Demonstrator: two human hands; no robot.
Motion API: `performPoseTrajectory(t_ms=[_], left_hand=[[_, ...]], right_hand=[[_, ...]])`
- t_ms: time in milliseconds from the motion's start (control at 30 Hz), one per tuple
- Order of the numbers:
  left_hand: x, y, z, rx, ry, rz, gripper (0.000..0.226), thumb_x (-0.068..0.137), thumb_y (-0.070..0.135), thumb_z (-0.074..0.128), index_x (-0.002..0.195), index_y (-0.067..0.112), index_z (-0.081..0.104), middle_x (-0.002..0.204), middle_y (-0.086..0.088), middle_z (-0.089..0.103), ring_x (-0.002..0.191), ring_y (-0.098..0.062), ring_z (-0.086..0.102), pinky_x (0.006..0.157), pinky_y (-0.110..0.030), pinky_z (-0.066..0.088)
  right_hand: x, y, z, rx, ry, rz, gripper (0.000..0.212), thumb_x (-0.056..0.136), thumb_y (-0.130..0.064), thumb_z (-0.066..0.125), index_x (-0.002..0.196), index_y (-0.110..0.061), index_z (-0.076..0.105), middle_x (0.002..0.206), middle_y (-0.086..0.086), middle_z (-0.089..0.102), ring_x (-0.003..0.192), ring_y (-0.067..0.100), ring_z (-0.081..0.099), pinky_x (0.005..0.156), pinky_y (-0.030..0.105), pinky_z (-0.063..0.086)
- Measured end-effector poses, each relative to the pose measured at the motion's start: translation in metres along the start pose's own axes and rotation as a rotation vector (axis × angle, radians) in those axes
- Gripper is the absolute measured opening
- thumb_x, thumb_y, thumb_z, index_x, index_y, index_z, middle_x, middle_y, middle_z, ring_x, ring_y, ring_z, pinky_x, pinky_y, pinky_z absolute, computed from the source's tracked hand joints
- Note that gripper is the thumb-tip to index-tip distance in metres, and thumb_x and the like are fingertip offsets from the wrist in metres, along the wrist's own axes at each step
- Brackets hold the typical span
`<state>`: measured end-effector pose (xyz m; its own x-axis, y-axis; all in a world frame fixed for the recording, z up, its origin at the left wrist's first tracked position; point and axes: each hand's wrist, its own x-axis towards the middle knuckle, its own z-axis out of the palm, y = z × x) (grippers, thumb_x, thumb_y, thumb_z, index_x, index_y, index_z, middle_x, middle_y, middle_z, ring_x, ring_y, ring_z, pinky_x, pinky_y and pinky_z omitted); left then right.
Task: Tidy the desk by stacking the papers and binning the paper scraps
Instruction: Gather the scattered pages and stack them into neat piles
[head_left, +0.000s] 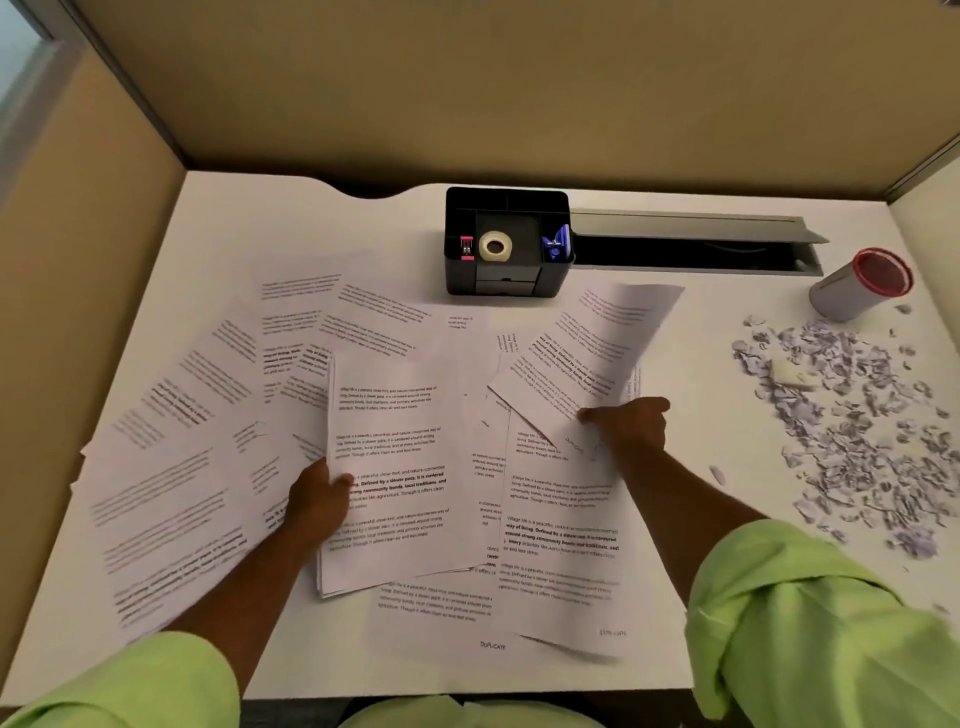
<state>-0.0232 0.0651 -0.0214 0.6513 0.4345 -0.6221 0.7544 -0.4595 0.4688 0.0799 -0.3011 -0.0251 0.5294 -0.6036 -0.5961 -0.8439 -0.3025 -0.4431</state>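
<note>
Printed white sheets lie scattered over the left and middle of the white desk (363, 218). My left hand (317, 506) grips the left edge of a small stack of sheets (400, 467), thumb on top. My right hand (631, 423) pinches the lower corner of a single sheet (587, 353), which is lifted and tilted toward the back right. More loose sheets (171, 467) fan out at the left, and others (561, 545) lie under and in front of my hands. A wide heap of paper scraps (852, 426) covers the desk's right side.
A black desk organizer (506, 241) with a tape roll stands at the back centre. Beside it is an open cable tray (691, 241). A grey cup with a red rim (860, 286) leans at the back right. Tan partition walls enclose three sides.
</note>
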Motion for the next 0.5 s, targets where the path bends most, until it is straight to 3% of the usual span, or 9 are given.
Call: performPoseTrajectory(t_ms=[67,100,233,500], left_hand=[[-0.002,0.002,0.000,0.000,0.005,-0.006,0.033,0.100,0.015,0.052,0.130,0.003,0.054,0.129,-0.018,0.060,0.115,-0.036,0.057,0.085,-0.036,0.046],[-0.004,0.003,0.001,-0.004,0.008,-0.006,0.033,0.100,0.015,0.052,0.130,0.003,0.053,0.129,-0.018,0.060,0.115,-0.036,0.057,0.084,-0.035,0.045],[-0.013,0.002,0.005,-0.057,0.010,0.000,0.032,0.100,0.014,0.052,0.131,0.005,0.054,0.128,-0.015,0.060,0.114,-0.035,0.057,0.083,-0.035,0.047],[-0.033,0.001,0.015,-0.086,0.081,0.001,0.036,0.098,0.014,0.055,0.132,0.002,0.054,0.129,-0.019,0.060,0.114,-0.039,0.058,0.084,-0.037,0.047]], right_hand=[[-0.004,0.003,-0.006,0.151,-0.071,-0.025,0.074,0.063,-0.021,0.095,0.120,-0.003,0.051,0.115,0.013,0.068,0.083,0.030,0.070,0.065,0.037,0.059],[-0.004,0.006,-0.008,0.257,-0.122,-0.046,0.065,0.061,-0.016,0.095,0.114,-0.002,0.058,0.111,0.014,0.072,0.079,0.029,0.072,0.064,0.036,0.060],[-0.009,0.011,-0.026,0.632,-0.283,-0.208,0.047,0.066,0.002,0.090,0.110,-0.004,0.072,0.105,0.011,0.079,0.090,0.034,0.077,0.083,0.052,0.063],[-0.017,0.007,-0.097,0.940,-0.526,-0.361,0.055,0.081,0.009,0.077,0.133,-0.002,0.063,0.127,0.016,0.071,0.115,0.037,0.069,0.098,0.055,0.055]])
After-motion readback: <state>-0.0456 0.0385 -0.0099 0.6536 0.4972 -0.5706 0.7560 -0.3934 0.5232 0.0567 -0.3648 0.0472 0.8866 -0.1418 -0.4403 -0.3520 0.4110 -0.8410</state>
